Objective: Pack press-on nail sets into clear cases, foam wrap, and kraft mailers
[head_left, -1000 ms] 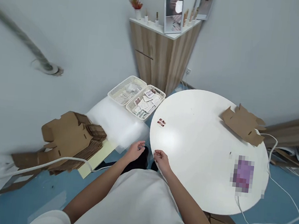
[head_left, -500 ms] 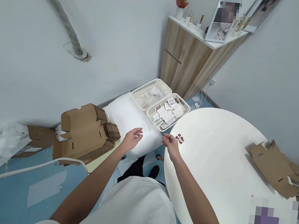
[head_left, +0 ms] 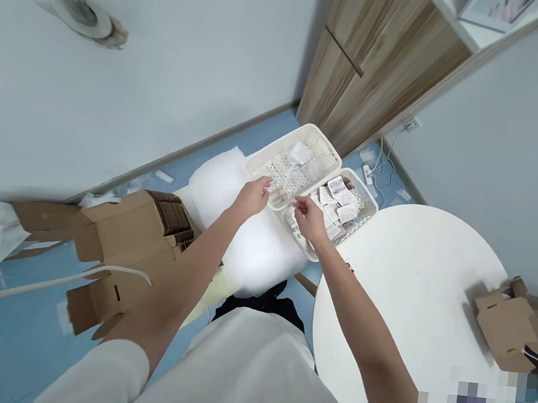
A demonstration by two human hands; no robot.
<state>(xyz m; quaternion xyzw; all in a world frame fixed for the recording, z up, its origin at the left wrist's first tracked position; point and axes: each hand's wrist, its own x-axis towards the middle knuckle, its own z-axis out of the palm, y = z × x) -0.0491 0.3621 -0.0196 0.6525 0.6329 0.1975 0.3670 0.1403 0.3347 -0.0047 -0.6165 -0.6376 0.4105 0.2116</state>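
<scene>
My left hand [head_left: 252, 198] reaches over the near edge of a white perforated basket [head_left: 258, 160]. Its fingers are loosely bent and apart, with nothing visible in them. Inside that basket lie clear plastic packets [head_left: 300, 155] and thin wooden sticks [head_left: 278, 196]. Above the near left part of a second white basket [head_left: 370, 200], my right hand [head_left: 310, 218] hovers with curled fingers slightly apart, seeming to hold nothing. Many small printed white cards [head_left: 341, 199] fill this second basket. The right forearm mostly covers a small dark red set of pieces [head_left: 349, 267] on the round table.
A round white table [head_left: 413, 293] stands at the right, with a folded cardboard box [head_left: 508, 326] on it. White foam wrap [head_left: 264, 246] lies before the baskets. Stacked brown cartons [head_left: 126, 228] are at the left. A wooden cabinet [head_left: 375, 59] and a power strip [head_left: 367, 173] are behind.
Both hands have moved forward, from above the foam wrap and table edge to the two baskets. The view has tilted down and come closer to the baskets.
</scene>
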